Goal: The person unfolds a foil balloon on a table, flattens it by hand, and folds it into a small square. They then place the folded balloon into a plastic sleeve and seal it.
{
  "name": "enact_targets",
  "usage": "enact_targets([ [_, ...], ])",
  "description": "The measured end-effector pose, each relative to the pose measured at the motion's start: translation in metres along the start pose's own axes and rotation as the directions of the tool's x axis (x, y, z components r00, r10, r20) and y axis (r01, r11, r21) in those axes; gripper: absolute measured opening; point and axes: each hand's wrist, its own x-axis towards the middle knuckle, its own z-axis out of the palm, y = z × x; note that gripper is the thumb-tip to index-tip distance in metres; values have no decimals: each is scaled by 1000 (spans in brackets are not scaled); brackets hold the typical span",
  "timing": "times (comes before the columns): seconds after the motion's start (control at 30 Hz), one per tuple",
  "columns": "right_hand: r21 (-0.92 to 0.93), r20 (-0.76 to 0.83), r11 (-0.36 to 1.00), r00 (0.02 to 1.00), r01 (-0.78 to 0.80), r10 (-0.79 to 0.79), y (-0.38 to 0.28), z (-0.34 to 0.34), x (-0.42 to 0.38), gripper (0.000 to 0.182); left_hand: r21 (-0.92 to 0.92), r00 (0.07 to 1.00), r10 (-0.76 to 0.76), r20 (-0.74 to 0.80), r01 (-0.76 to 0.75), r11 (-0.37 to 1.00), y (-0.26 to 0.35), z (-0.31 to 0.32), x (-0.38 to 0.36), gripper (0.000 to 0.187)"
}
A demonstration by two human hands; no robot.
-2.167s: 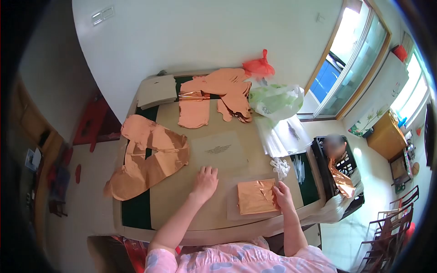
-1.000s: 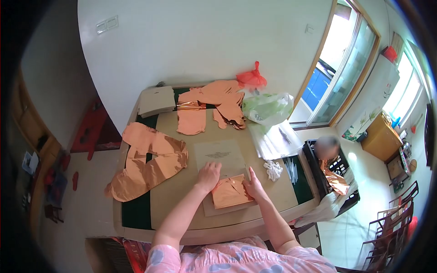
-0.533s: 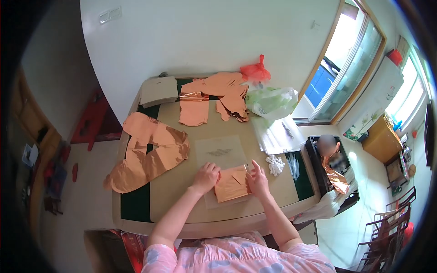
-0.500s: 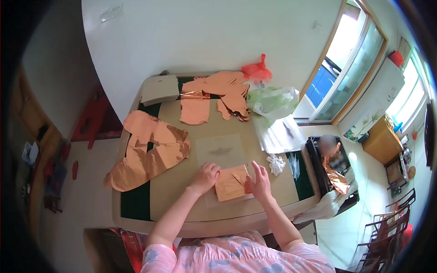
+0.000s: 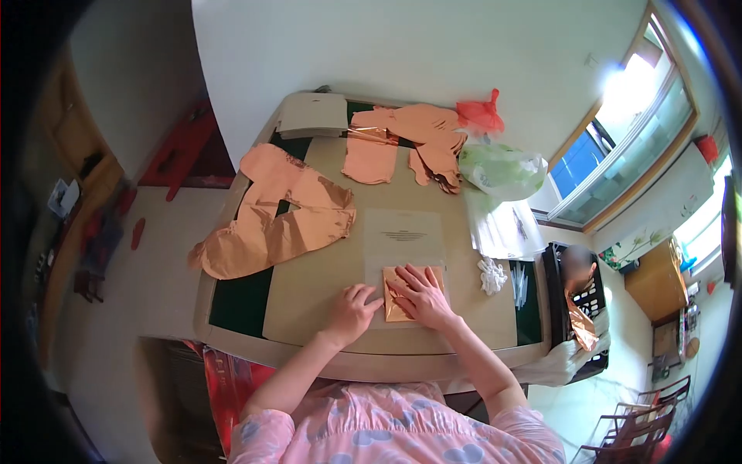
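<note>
On the table (image 5: 483, 319), near the person, the right hand (image 5: 423, 298) lies open, spread across the folded foil (image 5: 393, 314), evidently to keep it flat. The left hand (image 5: 352, 313) — half curled, nothing visible in its grip — borders the foil's left edge; contact cannot be told.

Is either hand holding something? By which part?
The right hand lies spread on the folded copper-coloured foil, not gripping it; whether the left hand holds anything cannot be told.
</note>
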Motion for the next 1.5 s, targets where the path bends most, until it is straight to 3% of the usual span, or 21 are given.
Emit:
enact_targets([
  [0.3, -12, 14, 1000, 1000, -23, 23, -1, 0, 2, 43, -48, 1000, -15, 5, 15, 999, -3, 1, 1, 28],
  [0.4, -10, 22, 999, 999, -31, 31, -2, 0, 3, 43, -65, 996, -82, -22, 80, 995, -5, 4, 7, 32],
  [0.6, -31, 13, 999, 1000, -18, 19, 0, 3, 1, 42, 59, 1000, 24, -19, -23, 998, -11, 10, 23, 31],
  [0.73, 45, -8, 998, 999, -38, 39, 3, 5, 1, 42, 108, 999, 41, 9, -42, 993, -16, 12, 19, 31],
  [0.9, -12, 14, 1000, 1000, 0, 0, -2, -1, 1, 43, 117, 999, 42, 1, -42, 992, -14, 10, 19, 32],
  [1.0, -19, 24, 1000, 1000, -1, 2, 0, 0, 1, 44, 93, 996, 68, -53, -62, 994, -11, 6, 16, 29],
  [1.2, -15, 51, 1000, 999, -6, 7, 0, 0, 0, 44, -29, 992, 126, 24, -126, 992, -2, -6, 3, 20],
  [1.3, -28, 57, 1000, 998, -6, 8, 1, 1, 0, 44, -5, 989, 145, 30, -145, 989, -3, -5, -3, 23],
  [1.4, -24, 55, 1000, 998, -3, 4, 2, 1, -1, 45, -129, 997, 55, 61, -47, 990, 3, -9, -3, 30],
  [1.5, -34, 57, 999, 998, 0, 2, 2, 2, -1, 45, -58, 991, 135, 22, -133, 989, 14, -17, 6, 37],
])
